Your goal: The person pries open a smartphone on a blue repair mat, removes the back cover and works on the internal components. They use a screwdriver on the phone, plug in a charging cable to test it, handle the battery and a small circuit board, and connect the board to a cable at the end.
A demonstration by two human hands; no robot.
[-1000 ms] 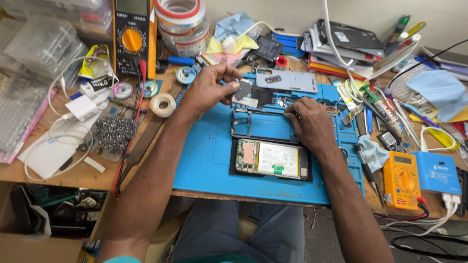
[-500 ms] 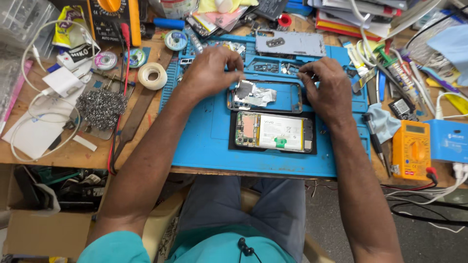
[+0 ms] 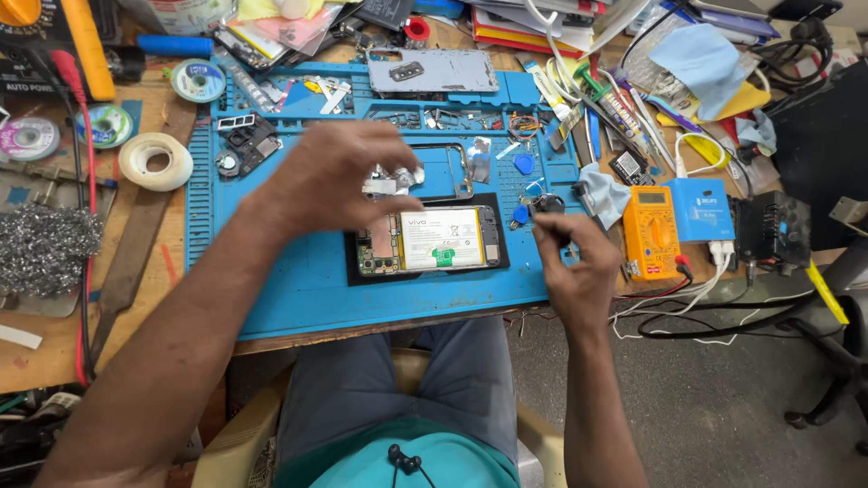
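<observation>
Left hand (image 3: 339, 176) pinches a small silvery metal shield plate (image 3: 391, 183) just above the opened black smartphone (image 3: 427, 239), which lies mid blue silicone work mat (image 3: 298, 280). Plate looks thin, light, bendable: hold by edges. Phone's white battery label (image 3: 440, 237) faces up; board looks fragile. Right hand (image 3: 570, 262) curled on a small dark tool (image 3: 545, 206), near right. Orange multimeter (image 3: 653, 230) and blue box (image 3: 701, 208) further right.

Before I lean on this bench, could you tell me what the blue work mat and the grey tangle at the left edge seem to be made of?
Blue work mat: probably silicone or rubber, matte, with moulded compartments along its top. Grey tangle: looks like metal wire wool, its thin curly strands glinting dully.
</observation>
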